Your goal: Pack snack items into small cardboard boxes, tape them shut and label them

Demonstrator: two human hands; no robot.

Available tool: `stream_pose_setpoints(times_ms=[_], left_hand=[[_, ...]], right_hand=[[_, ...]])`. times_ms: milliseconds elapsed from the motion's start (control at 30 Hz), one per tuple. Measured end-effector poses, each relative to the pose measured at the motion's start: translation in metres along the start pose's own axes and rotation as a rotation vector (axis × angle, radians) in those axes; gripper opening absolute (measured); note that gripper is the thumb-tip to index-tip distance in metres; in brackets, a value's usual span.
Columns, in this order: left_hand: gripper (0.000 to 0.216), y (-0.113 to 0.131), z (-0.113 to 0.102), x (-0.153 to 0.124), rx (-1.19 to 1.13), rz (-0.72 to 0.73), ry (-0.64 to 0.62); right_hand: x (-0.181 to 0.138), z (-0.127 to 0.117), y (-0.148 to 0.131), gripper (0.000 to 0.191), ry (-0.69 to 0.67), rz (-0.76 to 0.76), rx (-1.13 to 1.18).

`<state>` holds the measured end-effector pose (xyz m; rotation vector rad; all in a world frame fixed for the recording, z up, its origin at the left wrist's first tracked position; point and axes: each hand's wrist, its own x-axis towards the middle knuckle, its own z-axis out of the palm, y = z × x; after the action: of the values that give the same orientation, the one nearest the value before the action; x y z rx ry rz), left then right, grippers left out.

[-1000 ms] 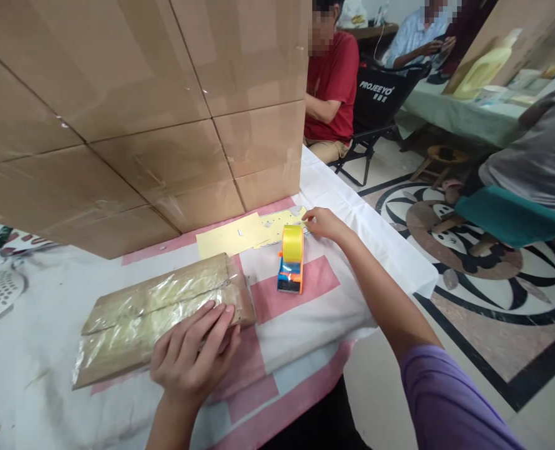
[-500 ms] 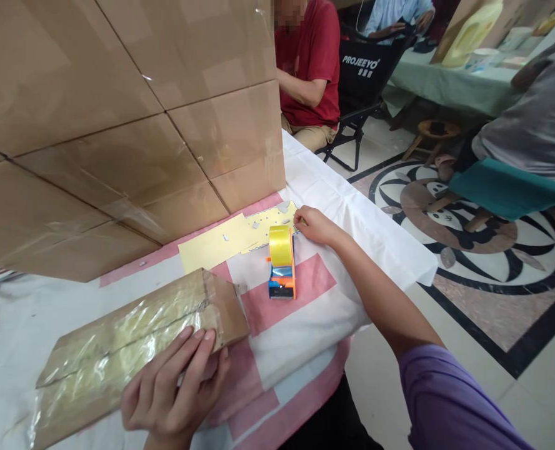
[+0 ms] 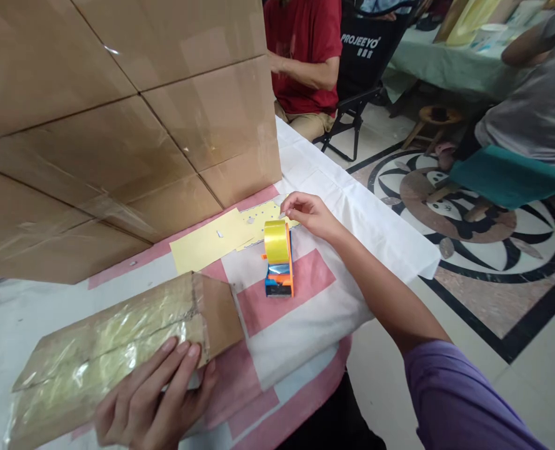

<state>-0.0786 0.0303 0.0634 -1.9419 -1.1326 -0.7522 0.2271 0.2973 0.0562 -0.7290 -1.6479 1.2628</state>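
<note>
My left hand lies with fingers stretched flat on the near edge of a flat cardboard parcel wrapped in shiny clear tape, on the white and pink tablecloth. My right hand reaches out past an orange and blue tape dispenser with a yellow roll. Its fingertips are pinched together just above the yellow sticker sheet, holding something small that I cannot make out.
A tall wall of brown cardboard boxes stands behind the sheet. The table edge runs on the right, with patterned floor beyond. A person in a red shirt sits on a black chair; another seated person is at right.
My right hand has lifted slightly off the yellow sheet with pinched fingers. The view has swung, so the parcel and my left hand sit lower and further left.
</note>
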Motion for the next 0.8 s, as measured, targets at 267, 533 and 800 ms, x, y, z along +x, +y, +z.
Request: stream_pose_setpoints(times_ms=[267,533,800], left_hand=[[0.03,-0.015,-0.01,0.003,-0.253,-0.126,-0.041],[0.023,-0.019,-0.001,0.004,-0.255,-0.113,0.027],[0.016,-0.035,0.01,-0.009,-0.261,0.04,0.118]], right_hand=[[-0.017,0.017,-0.047,0.017,-0.062,-0.094,-0.177],[-0.064,0.111,-0.088,0.036,-0.205,-0.14,-0.296],[-0.107,0.174,-0.033,0.033,-0.079,-0.005,-0.241]])
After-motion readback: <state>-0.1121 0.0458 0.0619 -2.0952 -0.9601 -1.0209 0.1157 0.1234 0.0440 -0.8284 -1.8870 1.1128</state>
